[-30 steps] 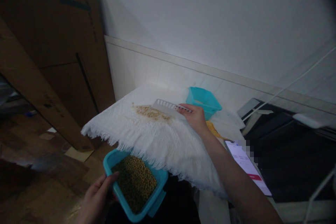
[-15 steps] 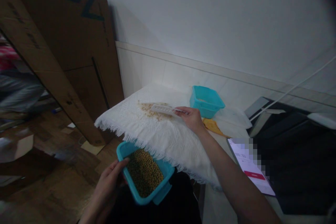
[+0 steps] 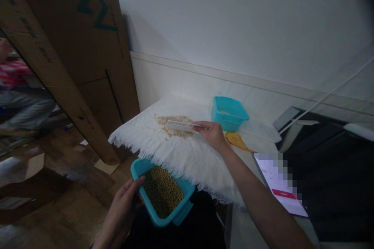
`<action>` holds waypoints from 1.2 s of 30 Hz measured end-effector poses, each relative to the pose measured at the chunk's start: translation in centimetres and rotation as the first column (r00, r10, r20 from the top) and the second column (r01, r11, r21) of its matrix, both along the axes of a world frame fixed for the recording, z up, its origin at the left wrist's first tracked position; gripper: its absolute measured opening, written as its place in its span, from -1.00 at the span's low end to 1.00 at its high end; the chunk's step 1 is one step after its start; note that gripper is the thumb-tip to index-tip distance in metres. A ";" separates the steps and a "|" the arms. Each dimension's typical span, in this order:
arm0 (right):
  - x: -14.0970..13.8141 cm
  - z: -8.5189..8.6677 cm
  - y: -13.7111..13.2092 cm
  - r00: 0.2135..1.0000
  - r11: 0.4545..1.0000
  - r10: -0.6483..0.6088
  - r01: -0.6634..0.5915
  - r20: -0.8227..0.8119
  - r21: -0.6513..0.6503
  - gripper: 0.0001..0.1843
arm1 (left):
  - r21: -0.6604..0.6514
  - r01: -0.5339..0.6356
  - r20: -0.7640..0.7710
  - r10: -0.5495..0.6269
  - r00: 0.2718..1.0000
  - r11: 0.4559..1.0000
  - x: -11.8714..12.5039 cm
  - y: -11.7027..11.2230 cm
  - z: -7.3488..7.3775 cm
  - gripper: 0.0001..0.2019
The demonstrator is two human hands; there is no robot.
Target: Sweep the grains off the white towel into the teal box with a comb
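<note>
My left hand (image 3: 124,204) grips the near-left side of a teal plastic container (image 3: 178,213) full of yellow-green beans (image 3: 162,191), holding it just below the fringed front edge of a white towel (image 3: 181,155). My right hand (image 3: 212,134) is closed on the end of a white slotted plastic scraper (image 3: 179,125). The scraper lies flat over a small pile of tan beans (image 3: 175,131) on the towel's far part.
A second teal container (image 3: 229,113) stands at the back of the towel, with a yellow cloth (image 3: 236,140) beside it. A lit phone (image 3: 282,188) lies at the right. Large cardboard sheets (image 3: 73,58) lean against the wall at left. A person in red (image 3: 14,74) sits at far left.
The scraper has swung from tilted up to lying flat over the bean pile and slid slightly left. The container in my left hand stays under the towel's edge. The view has shifted.
</note>
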State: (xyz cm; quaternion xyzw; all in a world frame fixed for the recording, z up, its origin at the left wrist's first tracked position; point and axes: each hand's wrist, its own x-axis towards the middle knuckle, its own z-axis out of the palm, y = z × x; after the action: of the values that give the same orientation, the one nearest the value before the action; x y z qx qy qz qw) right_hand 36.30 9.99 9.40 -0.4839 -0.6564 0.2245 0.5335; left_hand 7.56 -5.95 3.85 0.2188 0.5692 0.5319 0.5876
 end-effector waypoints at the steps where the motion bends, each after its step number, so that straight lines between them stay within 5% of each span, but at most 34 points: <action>1: 0.0 0.0 -0.1 1.000 1.000 0.000 0.000 0.004 -0.003 -0.84 | 0.004 -0.003 0.006 0.003 1.000 1.000 -0.1 0.0 -0.3 -0.57; 21: -0.1 1.2 -1.6 0.997 0.999 0.037 -0.035 0.074 -0.024 -0.83 | -0.018 -0.008 0.040 0.008 0.999 1.000 -0.2 -0.1 0.6 -0.58; 36: -3.2 0.9 1.0 0.995 0.999 0.050 -0.049 0.092 -0.018 -0.79 | 0.002 0.041 0.031 -0.041 0.999 0.999 -1.0 0.1 0.3 -0.62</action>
State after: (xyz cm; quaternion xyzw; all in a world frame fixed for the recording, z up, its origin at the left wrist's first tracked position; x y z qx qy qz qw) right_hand 33.13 10.94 10.33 -0.4816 -0.6902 0.2203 0.4931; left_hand 6.56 -5.89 4.16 0.2225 0.5551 0.5233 0.6071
